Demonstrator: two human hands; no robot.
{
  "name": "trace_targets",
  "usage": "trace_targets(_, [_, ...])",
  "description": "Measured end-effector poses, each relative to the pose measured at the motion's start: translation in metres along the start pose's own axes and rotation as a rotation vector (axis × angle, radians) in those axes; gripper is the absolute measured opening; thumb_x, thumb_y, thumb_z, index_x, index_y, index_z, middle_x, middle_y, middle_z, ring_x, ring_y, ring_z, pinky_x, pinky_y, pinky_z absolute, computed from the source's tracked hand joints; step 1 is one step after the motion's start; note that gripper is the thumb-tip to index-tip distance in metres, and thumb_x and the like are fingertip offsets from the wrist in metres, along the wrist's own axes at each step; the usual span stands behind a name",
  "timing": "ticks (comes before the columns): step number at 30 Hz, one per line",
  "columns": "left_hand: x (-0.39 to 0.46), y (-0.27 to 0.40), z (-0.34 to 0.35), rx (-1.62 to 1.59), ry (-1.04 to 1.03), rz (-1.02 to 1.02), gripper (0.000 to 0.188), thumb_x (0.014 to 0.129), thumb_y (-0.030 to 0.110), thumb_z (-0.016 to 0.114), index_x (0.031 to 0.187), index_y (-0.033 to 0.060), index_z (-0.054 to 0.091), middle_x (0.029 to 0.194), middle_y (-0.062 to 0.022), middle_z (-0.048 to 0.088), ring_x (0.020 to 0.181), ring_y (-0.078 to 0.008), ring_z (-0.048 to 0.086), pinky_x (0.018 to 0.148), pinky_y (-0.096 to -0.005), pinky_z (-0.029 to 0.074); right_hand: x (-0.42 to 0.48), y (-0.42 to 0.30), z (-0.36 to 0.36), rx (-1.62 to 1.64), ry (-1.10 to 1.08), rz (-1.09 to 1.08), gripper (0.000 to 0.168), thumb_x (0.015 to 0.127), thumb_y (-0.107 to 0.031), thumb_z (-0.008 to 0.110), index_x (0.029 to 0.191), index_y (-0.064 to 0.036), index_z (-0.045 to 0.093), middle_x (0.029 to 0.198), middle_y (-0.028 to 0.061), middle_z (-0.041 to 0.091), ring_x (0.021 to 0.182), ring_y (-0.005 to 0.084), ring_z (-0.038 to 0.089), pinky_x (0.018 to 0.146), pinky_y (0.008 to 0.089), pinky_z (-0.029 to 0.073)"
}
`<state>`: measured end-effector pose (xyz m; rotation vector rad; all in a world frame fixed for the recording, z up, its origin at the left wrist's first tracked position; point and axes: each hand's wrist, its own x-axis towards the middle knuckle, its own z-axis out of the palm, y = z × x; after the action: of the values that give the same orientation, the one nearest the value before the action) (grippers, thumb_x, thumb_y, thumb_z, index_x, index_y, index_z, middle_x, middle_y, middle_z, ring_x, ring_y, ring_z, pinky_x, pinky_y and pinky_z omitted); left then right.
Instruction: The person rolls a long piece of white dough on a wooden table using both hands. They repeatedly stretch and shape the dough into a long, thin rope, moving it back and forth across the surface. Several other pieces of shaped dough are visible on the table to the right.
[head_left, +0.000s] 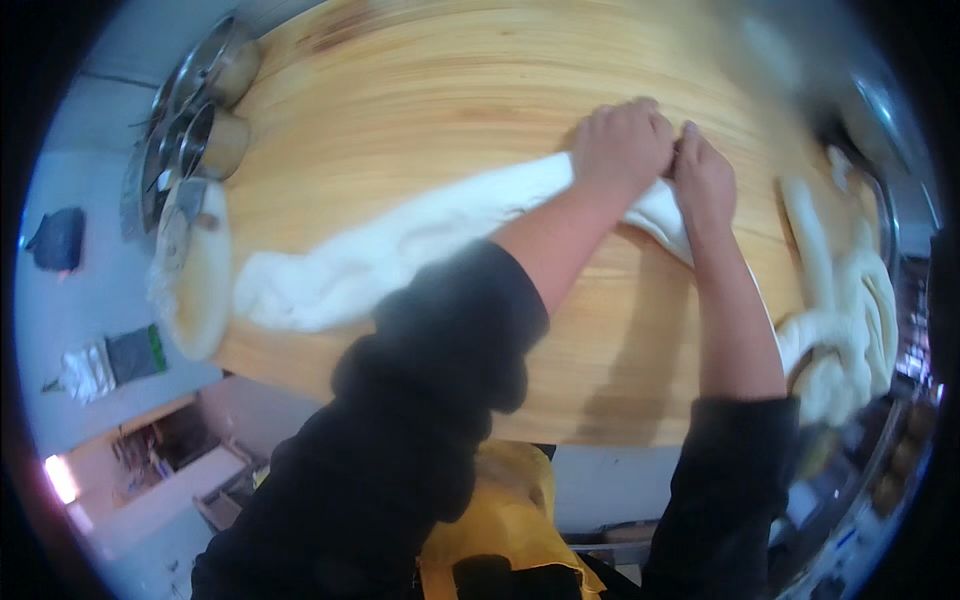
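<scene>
A long white strip of dough (420, 232) lies slantwise across the wooden work table (465, 112); its thick, lumpy end is at the left. Both my hands are at its upper right part, close beside each other. My left hand (622, 146) has its fingers curled over the dough, and my right hand (705, 176) grips it just to the right. From there a thinner length of dough runs down behind my right forearm towards a pile of dough ropes (847, 330) at the table's right side. My fingertips are partly hidden.
Metal pots (217, 139) stand at the table's upper left edge. Below them is a long pale oval tray (202, 277) holding something yellowish, with an implement on it. Metal equipment (877, 112) borders the right side. A yellow apron (502, 525) shows at the near edge.
</scene>
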<state>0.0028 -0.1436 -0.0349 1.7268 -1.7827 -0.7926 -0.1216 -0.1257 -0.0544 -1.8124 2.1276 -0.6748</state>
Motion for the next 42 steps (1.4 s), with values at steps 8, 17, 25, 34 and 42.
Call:
trace_targets(8, [-0.071,-0.098,-0.021,-0.753,-0.394,0.301,0.044,0.103,0.025,0.043,0.138,-0.0016,0.047,0.139,-0.0185,0.053,0.130,-0.0278,0.049,0.109,-0.0377,0.036,-0.119,-0.019,0.012,-0.018,0.026,-0.208,0.034,0.098,-0.023,0.050,0.126,-0.006,0.058,0.122,0.0186,0.061,0.115,0.0380,0.054,0.102,0.0475,0.040])
trace_targets(17, [-0.148,-0.103,-0.122,-0.245,-0.164,0.420,0.028,0.096,0.010,0.049,0.118,0.0047,0.064,0.112,-0.0164,0.069,0.108,-0.0348,0.063,0.098,-0.0440,0.046,-0.156,-0.067,0.042,-0.600,-0.021,0.005,0.040,0.084,-0.040,0.066,0.111,-0.010,0.066,0.115,0.0112,0.065,0.107,0.0327,0.058,0.094,0.0467,0.045])
trace_targets(25, [-0.055,-0.208,-0.191,-0.102,0.117,-0.027,0.024,0.099,0.011,0.052,0.116,0.0014,0.067,0.107,-0.0105,0.072,0.102,-0.0175,0.067,0.090,-0.0281,0.050,-0.090,-0.033,0.037,-0.624,-0.098,-0.133,0.033,0.087,-0.037,0.062,0.103,-0.010,0.069,0.104,0.0109,0.068,0.100,0.0303,0.063,0.090,0.0454,0.047])
trace_targets(34, [-0.049,-0.206,-0.158,0.508,0.002,-0.034,0.044,0.100,0.035,0.049,0.127,0.0014,0.061,0.119,-0.0207,0.066,0.117,-0.0312,0.061,0.100,-0.0382,0.045,-0.034,-0.020,0.035,0.008,-0.077,-0.081,0.030,0.087,-0.034,0.059,0.101,-0.010,0.071,0.100,0.0121,0.070,0.097,0.0306,0.064,0.086,0.0431,0.050])
trace_targets(42, [-0.108,-0.114,-0.150,0.625,-0.035,-0.129,0.053,0.101,0.041,0.035,0.124,0.0012,0.062,0.116,-0.0225,0.066,0.113,-0.0382,0.059,0.097,-0.0444,0.043,-0.049,-0.051,-0.005,-0.343,-0.312,-0.418,0.032,0.088,-0.029,0.055,0.106,-0.006,0.070,0.104,0.0168,0.069,0.103,0.0324,0.064,0.091,0.0457,0.049])
